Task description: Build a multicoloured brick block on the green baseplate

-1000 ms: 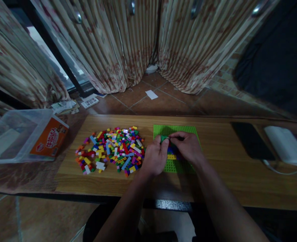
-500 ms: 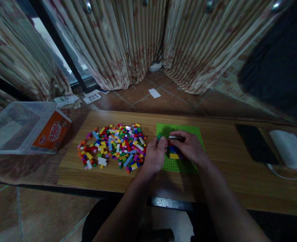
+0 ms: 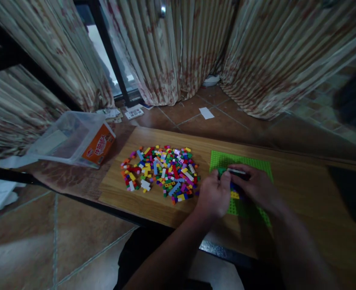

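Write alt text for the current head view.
Left hand holds a green piece and right hand a slim light-topped piece over a green studded baseplate; a pile of colorful bricks lies left on the wooden table, a clear bin beyond.

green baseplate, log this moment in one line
left hand: pinching green piece | right hand: pinching pale-and-dark piece | green baseplate: under hands

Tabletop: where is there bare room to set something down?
Bare tabletop shows between green baseplate and dark slab, beyond the right forearm; also between brick pile and near edge. Crowded: the pile, around left hand and right hand.
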`<state>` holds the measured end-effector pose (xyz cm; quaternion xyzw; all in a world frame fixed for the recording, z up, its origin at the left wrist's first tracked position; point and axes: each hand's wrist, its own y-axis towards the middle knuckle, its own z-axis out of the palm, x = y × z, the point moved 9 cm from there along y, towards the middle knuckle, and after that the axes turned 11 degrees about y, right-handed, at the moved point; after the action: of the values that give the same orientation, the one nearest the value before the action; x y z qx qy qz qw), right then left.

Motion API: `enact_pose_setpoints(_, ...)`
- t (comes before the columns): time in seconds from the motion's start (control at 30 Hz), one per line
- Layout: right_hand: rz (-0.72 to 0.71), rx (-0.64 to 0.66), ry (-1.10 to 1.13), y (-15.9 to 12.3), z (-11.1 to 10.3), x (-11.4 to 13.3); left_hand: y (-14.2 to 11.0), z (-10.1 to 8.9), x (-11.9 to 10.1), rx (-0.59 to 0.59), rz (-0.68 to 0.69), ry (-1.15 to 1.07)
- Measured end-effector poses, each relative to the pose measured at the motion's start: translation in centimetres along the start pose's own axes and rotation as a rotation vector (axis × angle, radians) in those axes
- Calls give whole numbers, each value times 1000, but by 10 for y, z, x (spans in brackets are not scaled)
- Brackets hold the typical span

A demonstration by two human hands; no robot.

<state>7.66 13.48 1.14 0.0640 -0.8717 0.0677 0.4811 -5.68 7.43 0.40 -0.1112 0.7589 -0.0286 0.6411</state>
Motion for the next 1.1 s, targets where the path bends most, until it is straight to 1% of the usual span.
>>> enact_pose_setpoints(0.07,13,5,-6,-1,0,-4,-2,-3,-10,-20,56,70)
enact_pose_setpoints(0.13,-11,-19,-38,-3,-3,-2,-1,-13,-16,-60,83,41)
enact_pose_setpoints(0.2,-114,-115,-121,-7,-9,10,4,-31,-20,-120,81,-82)
enact_pose_setpoints(0.27,-272,-248,-201,-16,-14,33,9,-57,-21,-196,56,-260)
enact_pose_setpoints(0.3,-346,-286,-214,-21,-12,45,11,-71,-21,-240,39,-339)
enact_pose_setpoints(0.33,-403,-290,-206,-25,-7,54,11,-86,-22,-278,32,-389)
enact_pose_setpoints(0.4,-466,-220,-153,-28,12,68,10,-111,-23,-342,24,-462)
enact_pose_setpoints(0.43,-481,-176,-135,-29,23,73,9,-121,-23,-364,21,-490)
enact_pose_setpoints(0.5,-495,-124,-133,-27,42,79,7,-134,-21,-387,7,-523)
enact_pose_setpoints(0.6,-486,-116,-192,-20,64,82,6,-139,-17,-395,-21,-534)
enact_pose_setpoints(0.73,-412,-62,-270,-7,90,78,8,-134,-15,-369,-27,-557)
enact_pose_setpoints(0.8,-357,-49,-285,0,98,73,9,-132,-16,-350,-27,-575)
enact_pose_setpoints(0.97,-278,-68,-269,7,104,68,6,-135,-17,-319,-35,-587)
enact_pose_setpoints(1.1,-277,-79,-228,1,98,77,5,-138,-18,-311,-44,-586)
